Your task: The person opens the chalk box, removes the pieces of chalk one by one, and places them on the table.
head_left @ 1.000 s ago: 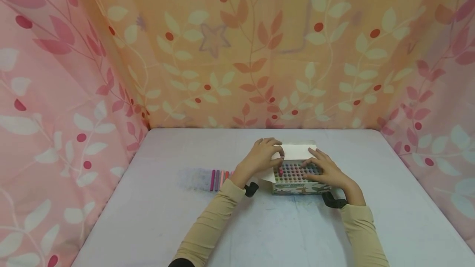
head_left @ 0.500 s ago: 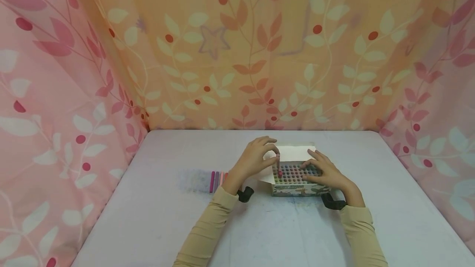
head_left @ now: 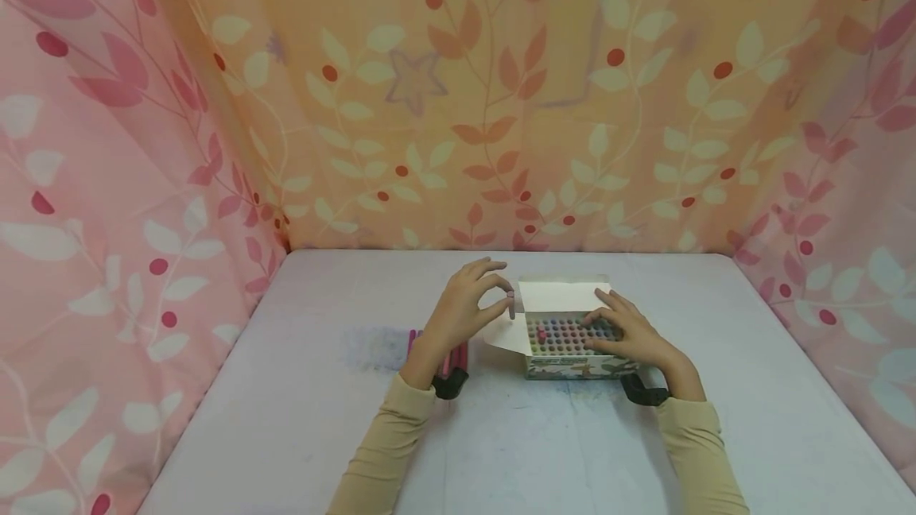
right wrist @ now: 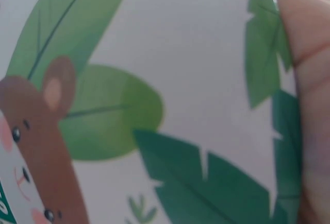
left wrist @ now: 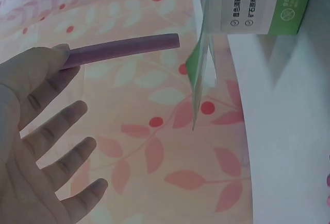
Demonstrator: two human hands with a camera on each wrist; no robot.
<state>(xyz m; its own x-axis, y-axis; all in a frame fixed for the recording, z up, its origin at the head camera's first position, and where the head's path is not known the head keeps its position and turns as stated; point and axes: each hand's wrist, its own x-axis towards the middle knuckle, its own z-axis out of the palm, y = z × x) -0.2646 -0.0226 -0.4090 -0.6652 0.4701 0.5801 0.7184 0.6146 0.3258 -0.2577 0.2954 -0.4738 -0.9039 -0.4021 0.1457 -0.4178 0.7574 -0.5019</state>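
Note:
My left hand pinches a purple chalk stick between thumb and index finger, its other fingers spread. In the head view it is left of the chalk box, above the white side flap. The box lies with its lid folded back, showing rows of coloured chalk ends. One pink chalk sticks up above the others near the left end. My right hand rests over the box's right end, fingers spread across the top. Its palm edge lies along the printed box wall in the right wrist view.
Several pink and red chalk sticks lie side by side on the table left of the box, partly hidden by the left wrist. Bluish chalk dust marks the white table. Patterned curtains stand around the back and sides.
My left hand has moved left from over the box, carrying the purple chalk stick clear of the chalk rows. The right hand and the box have stayed in place.

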